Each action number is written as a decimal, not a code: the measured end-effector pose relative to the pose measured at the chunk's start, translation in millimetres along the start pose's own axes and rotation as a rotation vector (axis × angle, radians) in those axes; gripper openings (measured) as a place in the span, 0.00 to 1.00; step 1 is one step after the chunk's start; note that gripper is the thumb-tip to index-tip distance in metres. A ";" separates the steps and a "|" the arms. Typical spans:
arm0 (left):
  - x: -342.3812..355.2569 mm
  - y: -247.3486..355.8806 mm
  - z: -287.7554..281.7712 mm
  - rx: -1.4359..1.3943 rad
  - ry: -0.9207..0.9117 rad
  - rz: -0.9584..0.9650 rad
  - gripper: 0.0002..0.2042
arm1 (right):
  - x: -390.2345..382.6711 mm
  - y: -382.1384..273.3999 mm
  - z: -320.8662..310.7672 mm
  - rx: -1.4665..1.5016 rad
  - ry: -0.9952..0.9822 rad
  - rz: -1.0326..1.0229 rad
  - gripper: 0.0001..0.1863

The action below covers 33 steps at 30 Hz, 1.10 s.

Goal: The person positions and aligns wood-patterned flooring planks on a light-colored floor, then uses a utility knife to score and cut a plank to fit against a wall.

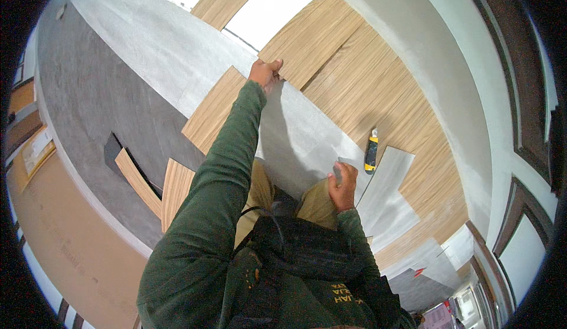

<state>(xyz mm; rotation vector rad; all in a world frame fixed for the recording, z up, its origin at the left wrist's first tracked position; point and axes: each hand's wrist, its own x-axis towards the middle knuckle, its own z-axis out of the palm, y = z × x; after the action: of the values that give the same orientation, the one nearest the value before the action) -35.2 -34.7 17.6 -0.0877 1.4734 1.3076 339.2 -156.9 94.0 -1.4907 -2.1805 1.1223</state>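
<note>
With the left hand (267, 75) curled at the plank (316, 31) and right hand (344, 188) loosely bent, both holds unclear, uneven pushing could skew it.

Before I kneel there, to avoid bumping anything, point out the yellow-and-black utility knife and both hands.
Yellow-and-black utility knife (371, 152): head view, on its handle.
Left hand (266, 74): head view, on its back.
Right hand (344, 191): head view, on its back.

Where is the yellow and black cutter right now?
The cutter lies right of centre in the head view, up and right from the right hand, beside a grey plank.
</note>
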 end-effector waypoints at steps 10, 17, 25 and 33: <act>-0.5 15.2 2.3 0.760 0.210 -0.085 0.21 | 11.7 4.4 8.7 0.017 0.004 0.035 0.19; 3.3 20.7 -1.0 1.008 0.177 -0.120 0.26 | 7.4 10.1 14.8 0.037 -0.042 0.072 0.22; -1.6 23.1 -0.2 1.168 0.179 -0.073 0.30 | 7.4 14.7 18.1 0.063 -0.019 0.059 0.21; 6.4 20.4 -2.2 1.469 0.265 0.038 0.31 | 9.6 10.8 20.4 0.107 -0.025 0.090 0.22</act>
<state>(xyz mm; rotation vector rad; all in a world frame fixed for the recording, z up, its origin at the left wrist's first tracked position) -52.6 -24.8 25.6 0.7421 2.3209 -0.0140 330.0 -155.6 70.7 -1.5502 -2.0526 1.2719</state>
